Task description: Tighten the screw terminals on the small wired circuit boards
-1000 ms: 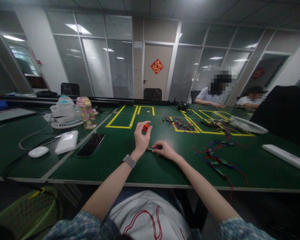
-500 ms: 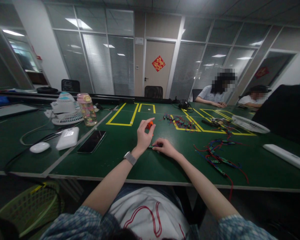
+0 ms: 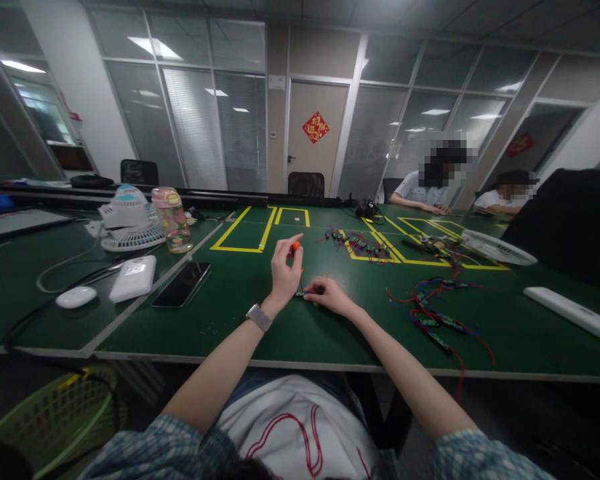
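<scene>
Left hand (image 3: 284,272): fingers closed round orange-handled tool (image 3: 296,247) — best held upright.
Right hand (image 3: 327,297): fingertips pinching green board (image 3: 300,294) — brace it flat.

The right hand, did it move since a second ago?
No, not that I can see. Against the yellow tape on the green table, the right hand stays in about the same spot, with no clear shift.

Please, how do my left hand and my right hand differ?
Your left hand is higher, around an orange-handled tool; your right hand is lower, at a small circuit board. The left wrist wears a watch; the right wrist is bare. Both have curled fingers.
</scene>
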`<control>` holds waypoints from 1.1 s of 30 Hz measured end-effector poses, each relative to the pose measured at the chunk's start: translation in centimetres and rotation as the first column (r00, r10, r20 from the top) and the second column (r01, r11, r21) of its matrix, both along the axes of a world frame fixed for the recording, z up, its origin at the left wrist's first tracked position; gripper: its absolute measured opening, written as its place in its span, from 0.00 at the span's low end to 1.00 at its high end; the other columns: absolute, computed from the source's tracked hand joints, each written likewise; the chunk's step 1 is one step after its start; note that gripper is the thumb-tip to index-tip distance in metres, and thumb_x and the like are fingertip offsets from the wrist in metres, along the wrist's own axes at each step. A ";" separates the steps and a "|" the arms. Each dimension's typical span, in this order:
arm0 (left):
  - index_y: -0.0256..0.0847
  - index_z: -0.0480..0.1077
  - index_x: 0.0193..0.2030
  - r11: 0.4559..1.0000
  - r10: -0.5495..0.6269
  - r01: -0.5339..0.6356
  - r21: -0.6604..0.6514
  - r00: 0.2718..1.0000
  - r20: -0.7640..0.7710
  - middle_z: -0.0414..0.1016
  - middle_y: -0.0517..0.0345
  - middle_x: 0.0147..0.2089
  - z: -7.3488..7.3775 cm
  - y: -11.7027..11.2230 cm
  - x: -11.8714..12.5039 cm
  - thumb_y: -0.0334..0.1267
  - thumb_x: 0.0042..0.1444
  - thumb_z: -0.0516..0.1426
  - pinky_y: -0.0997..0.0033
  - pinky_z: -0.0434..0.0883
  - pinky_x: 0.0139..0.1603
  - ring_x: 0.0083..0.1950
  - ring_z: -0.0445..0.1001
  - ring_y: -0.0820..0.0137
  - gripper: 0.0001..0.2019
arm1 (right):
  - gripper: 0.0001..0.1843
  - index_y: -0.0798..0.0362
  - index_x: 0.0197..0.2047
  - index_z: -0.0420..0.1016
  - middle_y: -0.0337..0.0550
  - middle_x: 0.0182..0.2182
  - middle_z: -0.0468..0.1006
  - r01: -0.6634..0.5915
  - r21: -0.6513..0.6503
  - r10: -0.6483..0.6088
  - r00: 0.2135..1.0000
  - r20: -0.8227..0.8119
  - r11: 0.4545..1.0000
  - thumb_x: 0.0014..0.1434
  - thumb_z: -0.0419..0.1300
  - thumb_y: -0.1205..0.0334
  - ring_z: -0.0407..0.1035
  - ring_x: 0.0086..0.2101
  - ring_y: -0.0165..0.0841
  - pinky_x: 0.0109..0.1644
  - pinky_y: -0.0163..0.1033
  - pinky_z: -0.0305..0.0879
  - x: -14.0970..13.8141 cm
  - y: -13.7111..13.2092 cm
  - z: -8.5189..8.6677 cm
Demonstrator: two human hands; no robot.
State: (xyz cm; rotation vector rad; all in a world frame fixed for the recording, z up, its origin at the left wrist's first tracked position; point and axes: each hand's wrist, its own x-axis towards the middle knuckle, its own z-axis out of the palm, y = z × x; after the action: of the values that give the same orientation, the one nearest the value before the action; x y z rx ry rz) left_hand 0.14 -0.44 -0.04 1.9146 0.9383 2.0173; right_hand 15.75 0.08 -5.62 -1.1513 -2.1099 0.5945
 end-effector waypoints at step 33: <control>0.44 0.67 0.56 0.997 -0.070 0.070 -0.010 0.998 0.000 0.71 0.53 0.45 -0.1 0.0 0.0 0.38 0.65 0.49 0.71 0.70 0.42 0.41 0.71 0.71 0.14 | 0.07 0.55 0.35 0.81 0.40 0.28 0.73 0.012 -0.006 -0.012 1.000 -0.009 1.000 0.50 0.67 0.65 0.66 0.29 0.29 0.34 0.34 0.62 -0.1 0.1 -0.2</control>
State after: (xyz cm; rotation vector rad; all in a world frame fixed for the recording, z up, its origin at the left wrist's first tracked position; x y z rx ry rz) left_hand 0.13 -0.44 -0.12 1.9157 0.8670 1.9696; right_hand 15.69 0.17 -5.82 -1.1613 -2.0934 0.6001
